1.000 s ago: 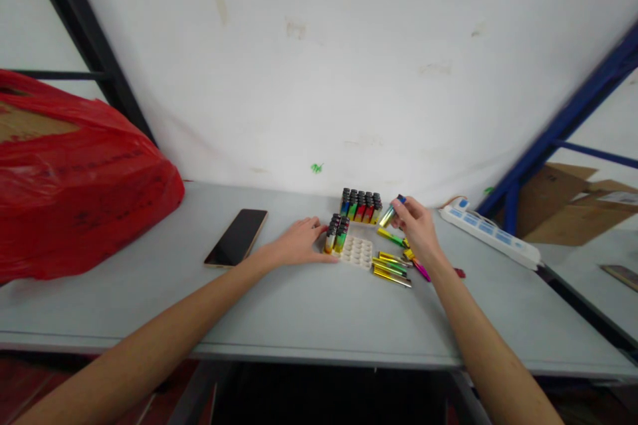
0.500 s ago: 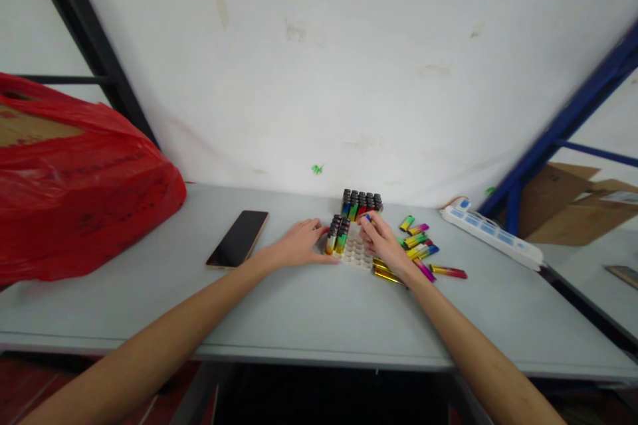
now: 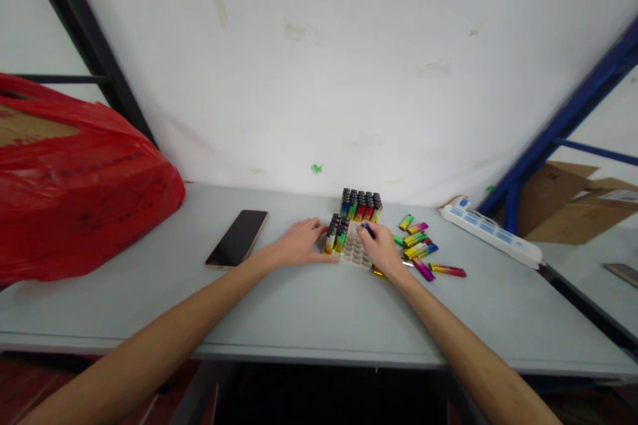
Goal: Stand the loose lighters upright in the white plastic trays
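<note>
The right hand (image 3: 381,249) is pinching a blue-capped plastic lighter (image 3: 366,228) in curled fingertips above the white pocketed tray (image 3: 355,252). The left hand (image 3: 299,242), flat and empty, is bracing the tray's edge, probably steadying it.

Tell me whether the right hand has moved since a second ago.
Yes. The right hand, holding a lighter, has moved left and down onto the white tray, away from the power strip.
</note>
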Motion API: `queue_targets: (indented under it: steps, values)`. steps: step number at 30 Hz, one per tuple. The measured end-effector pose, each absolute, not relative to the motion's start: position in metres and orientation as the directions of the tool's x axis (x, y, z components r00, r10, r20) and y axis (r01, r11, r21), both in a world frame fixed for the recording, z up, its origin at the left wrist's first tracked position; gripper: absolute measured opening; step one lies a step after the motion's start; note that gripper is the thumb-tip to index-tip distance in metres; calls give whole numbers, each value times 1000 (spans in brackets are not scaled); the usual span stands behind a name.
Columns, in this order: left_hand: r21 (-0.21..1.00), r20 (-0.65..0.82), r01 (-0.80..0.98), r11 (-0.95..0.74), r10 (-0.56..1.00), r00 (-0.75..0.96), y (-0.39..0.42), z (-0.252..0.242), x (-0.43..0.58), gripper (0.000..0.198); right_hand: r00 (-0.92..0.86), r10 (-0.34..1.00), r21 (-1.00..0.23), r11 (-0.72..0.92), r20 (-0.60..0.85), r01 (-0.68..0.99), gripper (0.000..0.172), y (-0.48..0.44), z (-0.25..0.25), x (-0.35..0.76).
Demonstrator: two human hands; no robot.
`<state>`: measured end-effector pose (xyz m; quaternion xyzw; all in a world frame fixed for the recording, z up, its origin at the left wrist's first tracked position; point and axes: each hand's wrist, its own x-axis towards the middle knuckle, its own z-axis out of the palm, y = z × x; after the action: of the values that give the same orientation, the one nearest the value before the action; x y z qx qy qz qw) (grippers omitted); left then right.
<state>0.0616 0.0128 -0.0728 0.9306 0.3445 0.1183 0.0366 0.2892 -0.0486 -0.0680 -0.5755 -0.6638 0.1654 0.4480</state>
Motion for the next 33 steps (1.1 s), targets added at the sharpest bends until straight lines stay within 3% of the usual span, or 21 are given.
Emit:
queue_targets:
  steps: [8, 13, 16, 20, 24, 33]
  values:
    - [152, 204, 625, -765, 643, 738, 13, -74, 61, 79, -115, 893, -653, 402, 436, 641, 40, -57, -53, 293]
    - [149, 206, 625, -766, 642, 738, 13, -74, 62, 78, -331, 792, -396, 561, 513, 727, 36, -64, -41, 301]
    - [154, 206, 621, -768, 640, 740, 13, -74, 61, 77, -360, 808, -344, 540, 467, 768, 42, -65, -43, 302]
    - [159, 197, 627, -762, 647, 736, 14, -74, 61, 75, -318, 824, -422, 525, 468, 739, 49, -65, -49, 298]
    - [158, 222, 617, -771, 637, 738, 14, -76, 61, 75, -317, 831, -436, 520, 457, 735, 44, -64, -56, 291]
    - [153, 230, 615, -774, 633, 739, 16, -79, 61, 74, -454, 831, -144, 516, 320, 844, 37, -64, -51, 292]
